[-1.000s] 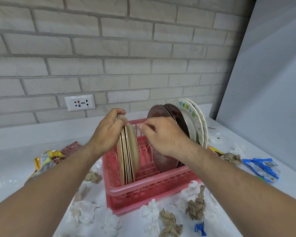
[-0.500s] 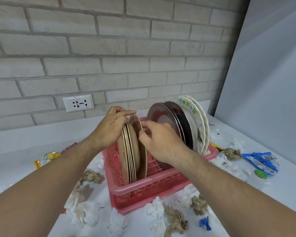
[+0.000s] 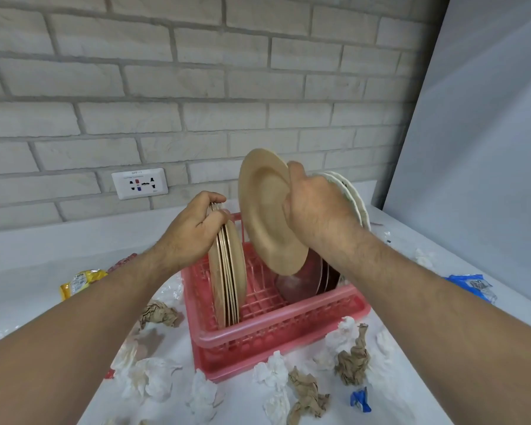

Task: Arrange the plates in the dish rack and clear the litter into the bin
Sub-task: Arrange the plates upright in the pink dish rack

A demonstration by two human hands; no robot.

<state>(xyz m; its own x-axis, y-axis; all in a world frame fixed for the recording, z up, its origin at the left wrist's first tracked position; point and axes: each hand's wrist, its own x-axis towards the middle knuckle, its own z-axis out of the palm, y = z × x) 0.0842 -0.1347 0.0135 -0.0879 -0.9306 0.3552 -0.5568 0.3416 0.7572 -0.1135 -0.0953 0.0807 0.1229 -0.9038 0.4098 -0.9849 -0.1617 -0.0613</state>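
Right hand (image 3: 316,210) was up high, thumb hooked over the rim of a tan plate (image 3: 267,210), fingers lost behind it. The plate hung tilted above the pink dish rack (image 3: 276,335). Left hand (image 3: 193,231) curled over the top of the tan stack (image 3: 229,280), standing on edge at the rack's left end; how many plates were in it was hard to count. The dark red plates (image 3: 301,280) sat further right in the rack, half hidden by the raised plate and the forearm. Only a sliver of the white patterned plates (image 3: 354,200) showed past the right knuckles. Crumpled tissues (image 3: 154,378) and brown paper (image 3: 307,394) lay on the counter (image 3: 74,246) round the rack; a blue packet (image 3: 472,285) was partly covered by the right arm.
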